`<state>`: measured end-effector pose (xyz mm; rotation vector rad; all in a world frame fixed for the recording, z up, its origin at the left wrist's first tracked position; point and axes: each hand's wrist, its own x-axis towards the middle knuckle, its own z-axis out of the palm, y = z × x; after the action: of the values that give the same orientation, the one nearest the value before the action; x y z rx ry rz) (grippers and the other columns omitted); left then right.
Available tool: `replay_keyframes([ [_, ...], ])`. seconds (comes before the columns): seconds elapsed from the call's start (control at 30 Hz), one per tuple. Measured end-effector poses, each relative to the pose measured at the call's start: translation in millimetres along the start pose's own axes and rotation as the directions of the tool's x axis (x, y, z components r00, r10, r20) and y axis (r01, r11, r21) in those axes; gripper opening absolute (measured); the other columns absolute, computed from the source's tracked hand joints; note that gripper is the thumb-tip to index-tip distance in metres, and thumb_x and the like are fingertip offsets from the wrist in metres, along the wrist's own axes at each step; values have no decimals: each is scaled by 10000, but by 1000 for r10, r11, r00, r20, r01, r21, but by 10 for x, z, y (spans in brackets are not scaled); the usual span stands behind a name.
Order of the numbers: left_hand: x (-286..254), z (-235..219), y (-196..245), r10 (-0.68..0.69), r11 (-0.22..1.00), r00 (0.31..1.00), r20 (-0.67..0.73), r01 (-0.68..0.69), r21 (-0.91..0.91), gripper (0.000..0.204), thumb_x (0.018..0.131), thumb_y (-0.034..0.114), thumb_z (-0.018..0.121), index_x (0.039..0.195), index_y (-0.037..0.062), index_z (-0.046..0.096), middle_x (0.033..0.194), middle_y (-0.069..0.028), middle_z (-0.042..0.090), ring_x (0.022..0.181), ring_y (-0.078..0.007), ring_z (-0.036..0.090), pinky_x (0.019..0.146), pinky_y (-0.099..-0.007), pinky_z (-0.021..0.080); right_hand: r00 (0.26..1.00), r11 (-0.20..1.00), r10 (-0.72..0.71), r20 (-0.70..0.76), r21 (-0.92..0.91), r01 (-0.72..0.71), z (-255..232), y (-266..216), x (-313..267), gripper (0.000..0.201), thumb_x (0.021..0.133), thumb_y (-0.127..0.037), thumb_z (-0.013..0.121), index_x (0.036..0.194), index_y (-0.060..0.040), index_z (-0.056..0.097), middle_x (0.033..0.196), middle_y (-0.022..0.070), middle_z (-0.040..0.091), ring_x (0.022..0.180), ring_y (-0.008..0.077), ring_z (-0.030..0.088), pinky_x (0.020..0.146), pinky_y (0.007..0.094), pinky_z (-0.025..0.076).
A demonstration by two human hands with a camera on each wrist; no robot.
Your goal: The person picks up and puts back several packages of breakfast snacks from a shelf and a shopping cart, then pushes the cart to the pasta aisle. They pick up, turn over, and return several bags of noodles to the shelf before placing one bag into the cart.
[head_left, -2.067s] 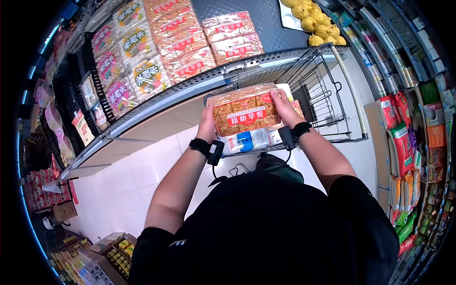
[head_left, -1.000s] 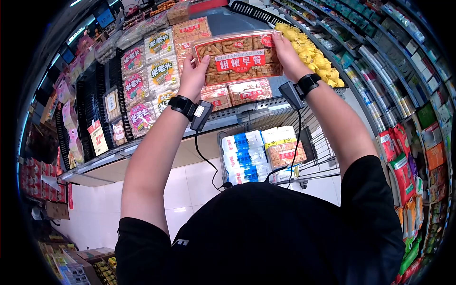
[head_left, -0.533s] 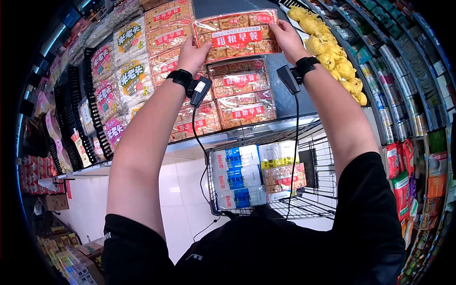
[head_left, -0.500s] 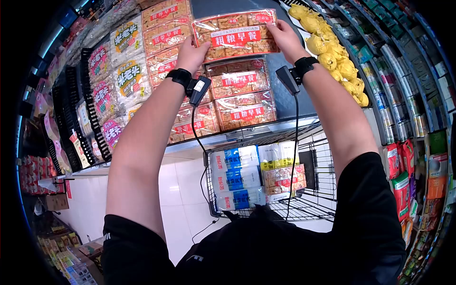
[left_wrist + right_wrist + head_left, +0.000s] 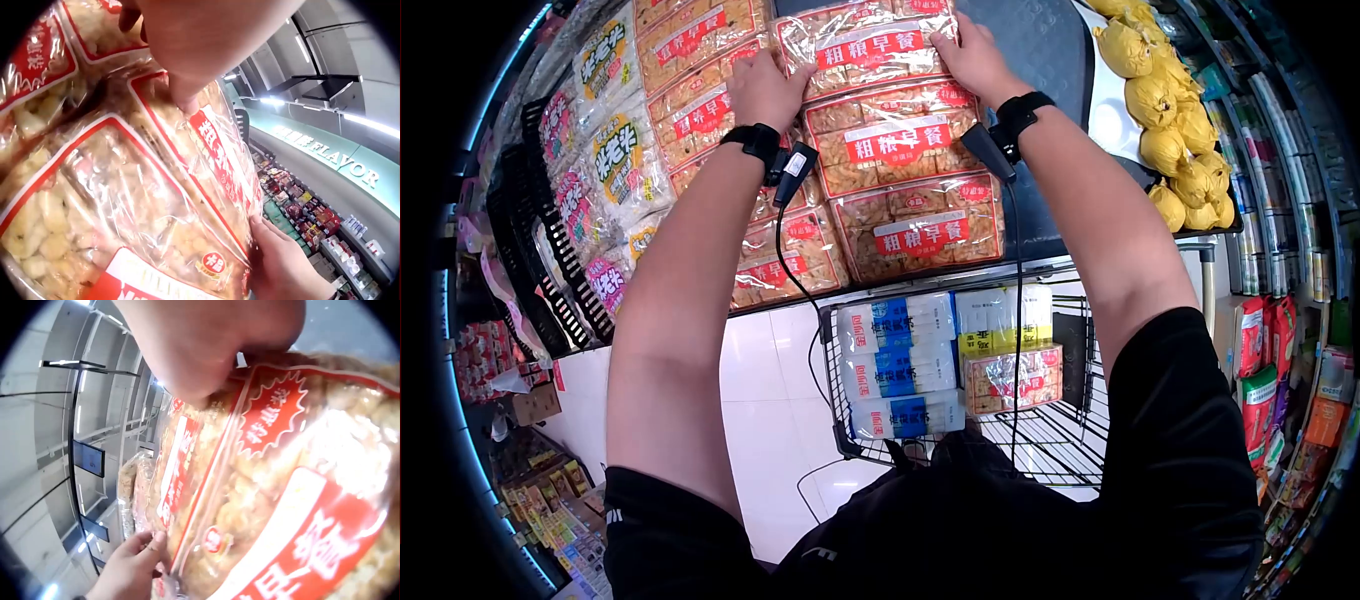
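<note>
Both hands grip a clear-wrapped pack of sachima [image 5: 865, 52] with a red and white label, at the far end of a row on the display. My left hand [image 5: 762, 92] holds its left end, thumb at the front edge. On the right end lies my right hand [image 5: 977, 65], thumb on the wrapper. Directly in front of it sit two matching packs, a middle pack [image 5: 890, 140] and a near pack [image 5: 918, 232]. The left wrist view shows the left thumb pressing the wrapper [image 5: 162, 194]; the right wrist view shows the right hand [image 5: 219, 344] close over its corner.
More sachima packs [image 5: 690, 40] and white rice-snack bags [image 5: 622, 150] fill the left. Yellow-wrapped fruit [image 5: 1170, 120] stands at right. Below the display edge is a wire cart [image 5: 1060, 440] with blue-white packs [image 5: 900, 370] and another sachima pack [image 5: 1015, 380].
The held pack has gone from above the cart, up and forward over the display, then down behind the two other packs. Both hands have stayed on its ends; the view has shifted closer.
</note>
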<state>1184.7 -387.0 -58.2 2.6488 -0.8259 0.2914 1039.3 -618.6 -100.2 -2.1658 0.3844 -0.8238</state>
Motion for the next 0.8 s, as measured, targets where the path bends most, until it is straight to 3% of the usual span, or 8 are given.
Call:
replay_keyframes([
  [0.27,-460,-42,291,88,996,955,-283,-93,-3,619,842,341,662,1296,-1,418,1208,-209,475,1110,-388,463,958,-468,376,983,983,170,72,60,-175,-342,-291,-339,549,884,-143,563,1379,-23,359,1231,231,556,1139,367,540,984,397,418],
  [0.33,-844,-81,384,198,954,920,-338,-260,-149,510,874,265,611,1228,-56,431,1099,-210,498,1033,-359,480,910,-458,381,985,982,98,-145,173,-73,-513,-51,-546,475,958,-356,506,1258,12,481,1219,186,594,1108,274,590,902,346,467],
  [0.43,-1770,58,578,144,656,987,-78,-154,-739,327,875,160,605,1099,-25,454,902,-119,448,826,-225,469,762,-356,419,947,854,302,-107,471,-219,-1115,-288,-1255,359,1010,-285,428,1235,-12,489,1153,125,593,1015,175,591,837,295,481],
  [0.47,-2099,66,678,214,661,972,-95,-216,-719,328,867,139,615,1103,-20,450,894,-108,450,811,-219,469,743,-342,419,929,840,347,-127,482,-248,-1274,-277,-1550,332,1018,-264,411,1233,-23,484,1113,108,593,977,152,589,817,285,483],
  [0.53,-2749,106,802,250,569,943,221,41,-821,385,866,120,633,1156,-4,413,933,-93,460,820,-178,478,719,-314,446,866,801,475,-159,487,-350,-1484,-187,-2212,356,1030,-302,359,1229,-20,448,1048,87,588,948,150,582,842,304,474],
  [0.6,-3325,325,908,261,506,920,293,128,-853,425,878,151,632,1200,1,398,995,-104,466,853,-171,501,744,-313,473,777,735,612,-146,467,-492,-1599,-59,-2919,381,1034,-331,317,1232,-26,431,1038,84,588,938,155,584,835,299,473],
  [0.7,-3994,661,981,113,422,695,710,613,-668,462,937,276,548,1300,67,352,1169,-131,462,1070,-220,502,850,-319,455,665,620,745,-49,418,-664,-1653,177,-4029,461,1027,-395,317,1220,-10,482,1081,83,590,1014,157,555,910,305,427],
  [0.8,-4505,1059,930,-5,217,253,967,945,-246,677,888,550,502,1378,124,309,1305,-143,436,1197,-288,424,929,-488,402,460,440,888,-25,339,-831,-1555,565,-5013,584,999,-471,348,1254,26,518,1231,156,575,1149,252,528,1000,317,373],
])
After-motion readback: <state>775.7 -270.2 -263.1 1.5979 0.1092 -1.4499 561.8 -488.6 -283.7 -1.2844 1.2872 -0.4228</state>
